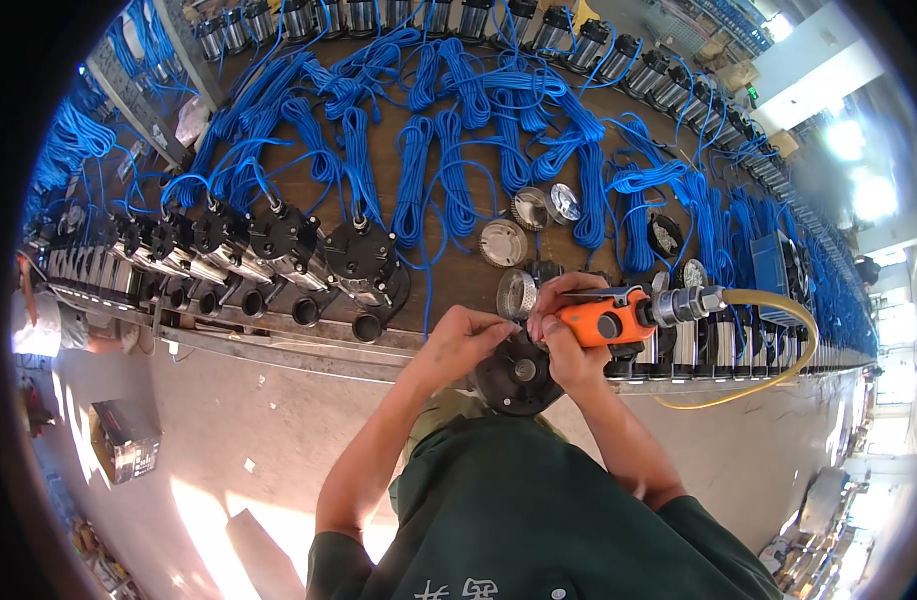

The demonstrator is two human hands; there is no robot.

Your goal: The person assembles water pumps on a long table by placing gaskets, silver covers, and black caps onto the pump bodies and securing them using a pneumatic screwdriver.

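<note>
My right hand (571, 345) is wrapped round an orange air screwdriver (627, 312), held roughly level. A metal coupling joins it to a yellow air hose (804, 325) that loops off to the right. Close by its left end, my left hand (461, 345) is closed in a pinch; what lies between the fingertips is too small to make out. Both hands are over a round black pump end (499, 385) with a central hole, at the bench edge in front of me. A round metal strainer (517, 293) sits just beyond my fingers.
Steel-bodied pumps with black ends (362, 262) line the bench edge on the left. Coiled blue cables (415, 180) cover much of the brown bench (459, 275). More round metal strainers (503, 243) lie behind my hands. A blue crate (779, 275) stands at right; a dark box (127, 440) is on the floor.
</note>
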